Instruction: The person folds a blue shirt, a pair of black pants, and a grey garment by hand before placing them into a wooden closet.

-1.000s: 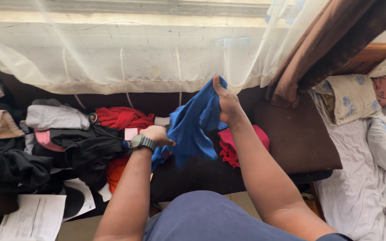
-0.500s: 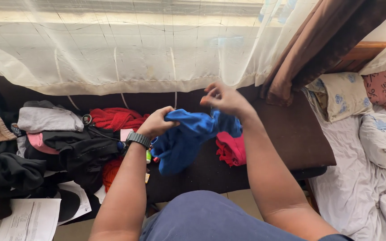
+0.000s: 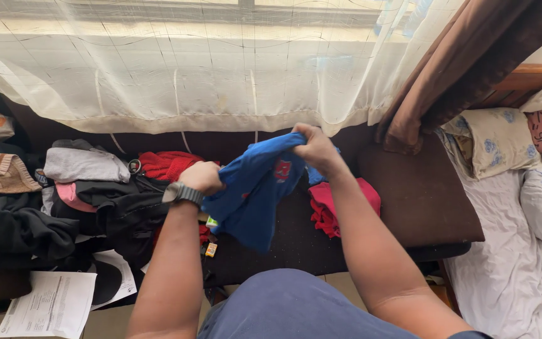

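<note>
A blue garment [image 3: 255, 188] with a small red patch hangs between both hands above a dark brown bench [image 3: 421, 194]. My left hand [image 3: 203, 176], a dark watch on its wrist, grips the garment's left edge. My right hand [image 3: 315, 148] pinches the top edge higher up. A crumpled red-pink cloth [image 3: 330, 204] lies on the bench just below my right forearm. My knee in blue-grey fabric fills the bottom centre.
A pile of clothes [image 3: 95, 194], black, grey, pink and red, covers the bench's left end. Papers [image 3: 51, 304] lie on the floor at the lower left. A sheer white curtain [image 3: 189, 69] and a brown curtain [image 3: 459, 56] hang behind. A bed [image 3: 509, 251] with pillows is at the right.
The garment hung long from my raised right hand, was bunched between both hands, and is now stretched out again showing a red patch. My left hand moved up and left.
</note>
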